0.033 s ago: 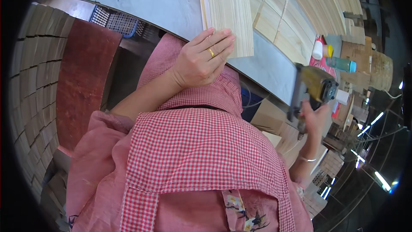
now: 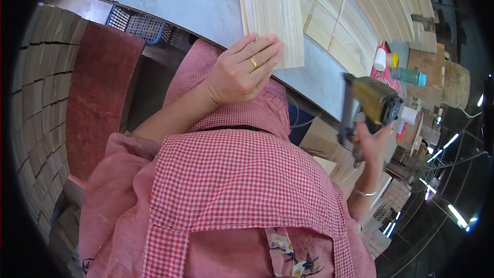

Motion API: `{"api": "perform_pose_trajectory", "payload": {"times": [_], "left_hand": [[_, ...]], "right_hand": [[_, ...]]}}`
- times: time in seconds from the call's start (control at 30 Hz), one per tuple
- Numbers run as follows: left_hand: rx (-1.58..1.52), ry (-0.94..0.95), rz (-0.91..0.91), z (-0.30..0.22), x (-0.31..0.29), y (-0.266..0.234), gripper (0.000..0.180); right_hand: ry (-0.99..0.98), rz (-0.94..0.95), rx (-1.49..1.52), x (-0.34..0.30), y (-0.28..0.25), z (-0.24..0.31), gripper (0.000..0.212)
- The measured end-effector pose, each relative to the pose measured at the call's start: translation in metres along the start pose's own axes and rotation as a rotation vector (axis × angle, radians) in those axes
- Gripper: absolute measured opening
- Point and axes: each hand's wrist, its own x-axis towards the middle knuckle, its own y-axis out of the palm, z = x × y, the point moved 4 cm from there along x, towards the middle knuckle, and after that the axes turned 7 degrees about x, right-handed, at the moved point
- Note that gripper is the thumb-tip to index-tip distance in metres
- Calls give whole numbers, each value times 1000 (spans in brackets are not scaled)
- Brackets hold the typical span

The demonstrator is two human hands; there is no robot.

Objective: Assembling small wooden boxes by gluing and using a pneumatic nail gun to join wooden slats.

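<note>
Since the earlier frame, the nail gun (image 2: 380,102) has been moved slightly leftward, toward the board (image 2: 277,20), together with the right grip (image 2: 371,141), by which it is carried; the board and the left grip (image 2: 244,69) have been kept in place. The nail gun, yellow and black, is grasped by its handle, the right grip being closed around it; it is held to the right of the board, well apart from it, near the edge of the counter (image 2: 180,10). The board, pale and straight-grained, is laid across the counter, its near end pushed slightly past the edge; that end is covered at its left corner by the left grip, whose fingers are stretched out side by side over the wood; the thumb is hidden, so whether the board is pinched or only pressed cannot be told. A gold ring (image 2: 254,63) is worn on the left grip, a bracelet (image 2: 366,193) on the right wrist; a red-and-white checked apron (image 2: 242,175) is worn over pink clothing. To the right of the board, pale panels (image 2: 355,41) are laid in a row; beyond them, slats (image 2: 386,0) are piled; near them a white bottle (image 2: 380,59), a yellow-topped jar (image 2: 392,60) and a green bottle (image 2: 404,75) are grouped. A blue basket (image 2: 146,28) is seen below the counter at left.
</note>
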Motion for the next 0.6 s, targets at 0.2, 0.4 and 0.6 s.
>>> {"api": "perform_pose_trajectory", "payload": {"times": [0.2, 0.4, 0.6], "left_hand": [[1, -1, 5, 3, 0, -1, 33], [3, 0, 20, 3, -3, 1, 36], [-23, -15, 26, 3, -4, 2, 37]], "right_hand": [[-227, 293, 257, -58, 46, 59, 53], [-260, 326, 204, -68, 54, 74, 51], [-194, 326, 224, -72, 59, 77, 49]]}}
